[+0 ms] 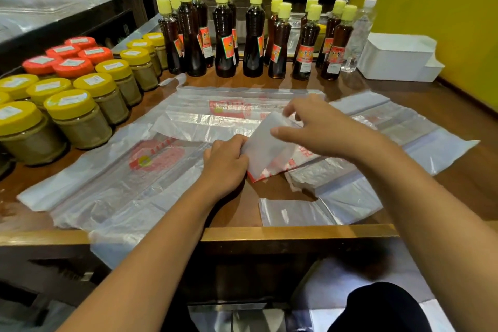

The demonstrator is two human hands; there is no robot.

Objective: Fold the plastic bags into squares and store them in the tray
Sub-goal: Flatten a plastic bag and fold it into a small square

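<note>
Both forearms reached in from the near edge of the wooden counter (296, 232), the hands close together over a half-folded plastic bag (269, 151) at its middle. Going left to right, the left hand (225, 163) had its fingers curled round the bag's left edge, pinning it near the counter, while the right hand (320, 127) pinched the upper flap between thumb and fingers and lifted it slightly.

To do this fold well, the left hand should probably keep the crease pressed flat while the right brings the flap straight over, edges lined up, then smooths out trapped air so the packet comes out square, not skewed.

Unfolded bags lay spread around: one at the left (113, 183), one behind the hands (242, 105), others at the right (398, 127).

At the far left stood jars with yellow lids (78, 118) holding a greenish-brown paste, and behind them jars with orange lids (72, 66) whose contents were hard to make out. Along the back stood a row of bottles (223, 35) of dark liquid with yellow caps. At the far right sat the white tray (396, 58), well apart from the hands; its inside was not visible, so I could not tell whether it held any folded bags.
</note>
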